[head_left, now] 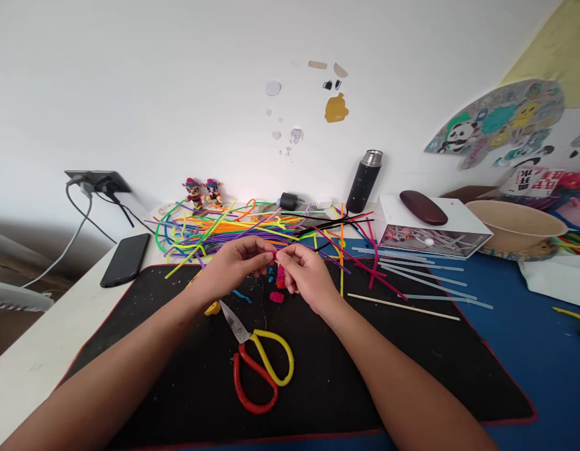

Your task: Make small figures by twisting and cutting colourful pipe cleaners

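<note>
Over the black mat [356, 369], my left hand [240, 266] and my right hand [306, 272] meet fingertip to fingertip. Both pinch a small magenta piece of pipe cleaner [274, 255], mostly covered by the fingers. Just below them lie a coiled magenta pipe cleaner piece [276, 297], a pink-and-red coiled piece [280, 275] partly behind my right hand, and small blue bits [271, 275]. A short blue strand [242, 296] and a yellow piece [212, 309] are near my left wrist. Scissors [252, 357] with one red and one yellow handle rest nearer to me.
Many coloured pipe cleaners [210, 228] are heaped along the wall, with two small figures [203, 193] behind. At right are translucent glue sticks [431, 279], a wooden stick [403, 307], a white box [435, 216] and a bowl [515, 219]. A black thermos [365, 181] leans there; a phone [125, 260] lies left.
</note>
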Motion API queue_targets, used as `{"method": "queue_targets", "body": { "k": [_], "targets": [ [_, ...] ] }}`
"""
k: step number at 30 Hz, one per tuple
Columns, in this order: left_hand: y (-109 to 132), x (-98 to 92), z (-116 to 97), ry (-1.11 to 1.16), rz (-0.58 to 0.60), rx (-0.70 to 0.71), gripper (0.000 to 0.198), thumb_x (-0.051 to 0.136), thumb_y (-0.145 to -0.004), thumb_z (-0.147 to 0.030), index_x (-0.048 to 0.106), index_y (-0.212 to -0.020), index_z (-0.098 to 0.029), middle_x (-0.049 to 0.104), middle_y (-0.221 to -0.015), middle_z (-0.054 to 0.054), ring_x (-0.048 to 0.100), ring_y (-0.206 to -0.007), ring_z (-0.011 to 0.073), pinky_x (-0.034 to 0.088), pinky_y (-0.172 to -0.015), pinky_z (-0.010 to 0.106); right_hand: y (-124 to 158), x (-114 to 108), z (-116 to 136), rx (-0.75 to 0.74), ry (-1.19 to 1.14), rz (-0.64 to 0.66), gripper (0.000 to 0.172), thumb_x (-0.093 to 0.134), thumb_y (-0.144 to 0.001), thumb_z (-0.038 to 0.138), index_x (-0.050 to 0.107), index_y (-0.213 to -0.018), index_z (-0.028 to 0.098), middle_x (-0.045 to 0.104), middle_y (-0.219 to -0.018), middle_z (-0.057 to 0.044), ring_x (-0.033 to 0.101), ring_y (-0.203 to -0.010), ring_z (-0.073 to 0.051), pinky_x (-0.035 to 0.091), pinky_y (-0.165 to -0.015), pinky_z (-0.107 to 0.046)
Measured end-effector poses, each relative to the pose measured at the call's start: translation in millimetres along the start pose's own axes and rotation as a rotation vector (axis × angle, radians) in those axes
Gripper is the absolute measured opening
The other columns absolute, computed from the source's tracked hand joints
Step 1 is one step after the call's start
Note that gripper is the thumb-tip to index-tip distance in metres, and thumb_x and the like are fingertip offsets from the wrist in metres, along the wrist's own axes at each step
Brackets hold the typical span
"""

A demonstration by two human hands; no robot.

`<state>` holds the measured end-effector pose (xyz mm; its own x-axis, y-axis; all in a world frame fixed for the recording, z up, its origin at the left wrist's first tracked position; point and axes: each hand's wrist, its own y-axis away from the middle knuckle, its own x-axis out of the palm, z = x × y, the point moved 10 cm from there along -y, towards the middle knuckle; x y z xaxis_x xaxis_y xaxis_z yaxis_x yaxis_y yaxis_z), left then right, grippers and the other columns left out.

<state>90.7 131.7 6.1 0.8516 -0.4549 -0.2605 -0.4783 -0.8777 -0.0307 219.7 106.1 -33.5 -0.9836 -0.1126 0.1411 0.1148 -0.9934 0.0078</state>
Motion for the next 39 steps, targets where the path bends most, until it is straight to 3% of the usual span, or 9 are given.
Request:
{"method": "queue_targets", "body": {
  "k": [9,14,17,21,25,28,33,39],
  "targets": [
    [1.5,-16.3,-13.9,0.031,-0.101,0.013,0.045,0.084,-0.078,-0.060,0.074,-0.094,-0.019,0.068,-0.076,0.001,0.061,-0.070,0.0171,0.051,-0.066,0.028,-7.4,-16.2,-2.3,-0.016,-0.076,-0.140,0.042,0.073,-0.082,0.062,0.060,-0.087,0.022,0.049,-0.048,0.010,0.042,-0.035,-0.009,0.028,-0.037,-0.021],
    [2.0,-26.0,-17.0,0.049,-0.147,0.017,0.047,0.085,-0.075,-0.063,0.076,-0.091,-0.020,0.069,-0.077,0.002,0.061,-0.070,0.0183,0.051,-0.065,0.029,-8.8,-33.5,13.9,-0.071,0.142,-0.140,0.039,0.069,-0.086,0.061,0.061,-0.087,0.022,0.049,-0.045,0.010,0.042,-0.034,-0.010,0.031,-0.038,-0.022],
    [1.9,-27.0,-17.0,0.062,-0.137,0.015,0.046,0.086,-0.073,-0.063,0.076,-0.089,-0.021,0.069,-0.076,0.002,0.060,-0.069,0.0185,0.051,-0.065,0.030,-8.6,-61.1,27.0,-0.098,0.297,-0.166,0.041,0.068,-0.086,0.062,0.061,-0.087,0.022,0.051,-0.048,0.009,0.043,-0.035,-0.010,0.032,-0.040,-0.022],
    [2.2,-28.3,-15.9,0.079,-0.129,0.022,0.045,0.086,-0.074,-0.063,0.076,-0.088,-0.022,0.068,-0.074,0.002,0.059,-0.069,0.0196,0.052,-0.066,0.031,-6.5,-117.6,40.7,-0.068,0.621,-0.293,0.044,0.055,-0.092,0.065,0.060,-0.091,0.022,0.054,-0.054,0.007,0.049,-0.040,-0.012,0.039,-0.045,-0.024],
    [1.9,-29.7,-12.6,0.071,-0.116,0.023,0.045,0.085,-0.074,-0.064,0.076,-0.089,-0.022,0.067,-0.074,0.002,0.059,-0.067,0.0194,0.051,-0.065,0.031,2.8,-162.2,49.1,0.002,0.818,-0.353,0.032,0.058,-0.094,0.052,0.063,-0.090,0.021,0.057,-0.057,0.006,0.051,-0.044,-0.014,0.038,-0.050,-0.025],
    [1.2,-28.9,-12.2,0.077,-0.091,0.025,0.046,0.085,-0.074,-0.065,0.077,-0.088,-0.022,0.067,-0.073,0.002,0.059,-0.067,0.0195,0.051,-0.064,0.031,13.3,-179.3,53.7,0.067,0.985,-0.346,0.019,0.061,-0.094,0.038,0.067,-0.090,0.020,0.063,-0.060,0.003,0.053,-0.049,-0.016,0.036,-0.056,-0.027],
    [1.3,-25.8,-15.6,0.103,-0.069,0.031,0.047,0.086,-0.073,-0.066,0.078,-0.087,-0.023,0.068,-0.072,0.002,0.059,-0.066,0.0189,0.051,-0.063,0.030,21.9,-188.1,57.7,0.141,1.208,-0.339,0.018,0.061,-0.097,0.032,0.072,-0.091,0.019,0.071,-0.070,-0.002,0.060,-0.062,-0.019,0.035,-0.062,-0.029],
    [0.7,-24.8,-14.5,0.119,-0.068,0.028,0.047,0.086,-0.072,-0.066,0.078,-0.087,-0.022,0.066,-0.071,0.002,0.058,-0.066,0.0195,0.051,-0.062,0.031,2.9,-172.5,48.0,0.143,1.386,-0.313,0.022,0.061,-0.101,0.038,0.074,-0.105,0.020,0.078,-0.096,-0.009,0.068,-0.087,-0.024,0.037,-0.067,-0.030]
  ]
}}
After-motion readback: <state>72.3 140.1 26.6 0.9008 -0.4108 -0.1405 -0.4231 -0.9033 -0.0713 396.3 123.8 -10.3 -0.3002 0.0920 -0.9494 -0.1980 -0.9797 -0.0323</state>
